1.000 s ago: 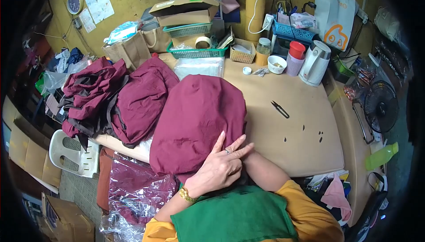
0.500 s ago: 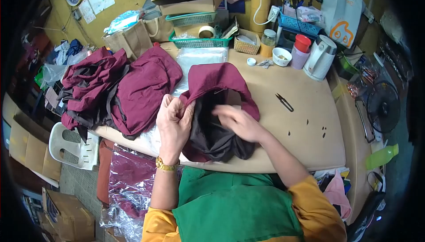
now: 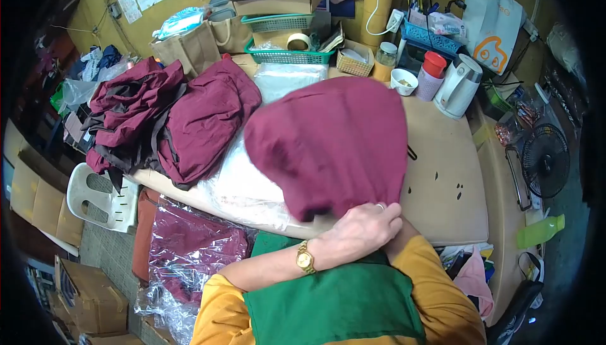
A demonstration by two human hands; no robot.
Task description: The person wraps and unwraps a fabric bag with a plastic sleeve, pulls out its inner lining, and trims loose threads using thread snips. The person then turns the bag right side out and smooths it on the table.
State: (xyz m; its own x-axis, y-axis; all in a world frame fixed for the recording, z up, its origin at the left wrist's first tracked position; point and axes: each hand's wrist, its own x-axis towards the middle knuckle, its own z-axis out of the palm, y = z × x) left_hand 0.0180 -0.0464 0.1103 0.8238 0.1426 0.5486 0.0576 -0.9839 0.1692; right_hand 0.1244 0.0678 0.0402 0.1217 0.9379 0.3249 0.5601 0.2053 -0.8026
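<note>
A rounded, bag-like maroon cloth item [image 3: 334,136] is held up over the table, its outer side facing me. My left hand [image 3: 369,226], with a gold watch at the wrist, reaches across to the right and is closed on the item's lower right edge. My right hand is hidden by the cloth and my left hand; only its forearm shows, so I cannot see its fingers. The black handle of the thread snips [image 3: 412,153] peeks out beside the cloth. Two maroon and black cloth bundles [image 3: 208,114] lie to the left.
Clear plastic sheets [image 3: 249,190] lie under and left of the cloth. Small dark scraps [image 3: 459,190] are on the right of the table [image 3: 442,219]. Baskets, a white bowl [image 3: 403,82] and a kettle [image 3: 459,86] line the back. Plastic-wrapped maroon cloth [image 3: 196,250] sits below the table's front edge.
The cloth item has been lifted and turned, so its black inside no longer shows. My left hand has crossed to the right; my right hand has gone out of sight behind the cloth.
</note>
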